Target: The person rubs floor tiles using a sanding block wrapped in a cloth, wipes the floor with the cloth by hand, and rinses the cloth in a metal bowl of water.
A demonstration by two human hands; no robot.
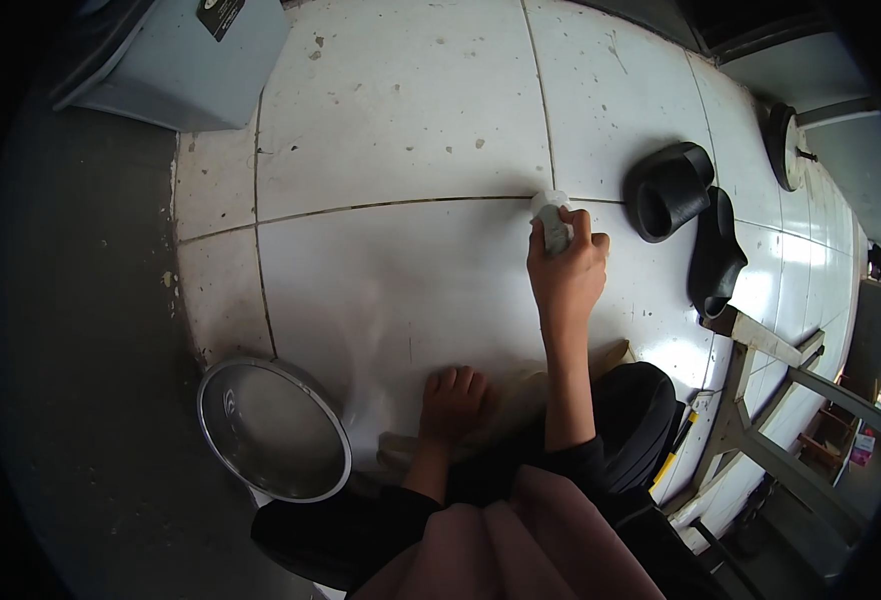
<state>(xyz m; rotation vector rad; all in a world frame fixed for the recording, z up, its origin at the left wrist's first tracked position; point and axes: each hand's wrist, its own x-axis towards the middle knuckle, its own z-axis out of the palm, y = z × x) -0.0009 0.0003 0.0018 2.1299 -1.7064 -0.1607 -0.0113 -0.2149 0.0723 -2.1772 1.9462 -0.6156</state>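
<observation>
My right hand (572, 270) is closed around a small white and grey block (552, 228), with the thumb on one side and the fingers on the other. The block is against the white tiled floor (400, 260), close to where the grout lines cross; its exact kind is unclear. Nearer my body, my left hand (453, 402) is low by my folded legs, its fingers curled and bunched together. Nothing shows in it, and its palm is hidden. To its left stands a round basin (345, 448) with a shiny metal rim; what it holds is hard to make out.
Black slides (668, 192) lie on the right, one partly against the other. A grey bin-like box (185, 75) stands at the upper left, by a dark grey surface (90, 300). At the lower right is a wooden frame (735, 410). A round black-edged object (784, 148) is farther back.
</observation>
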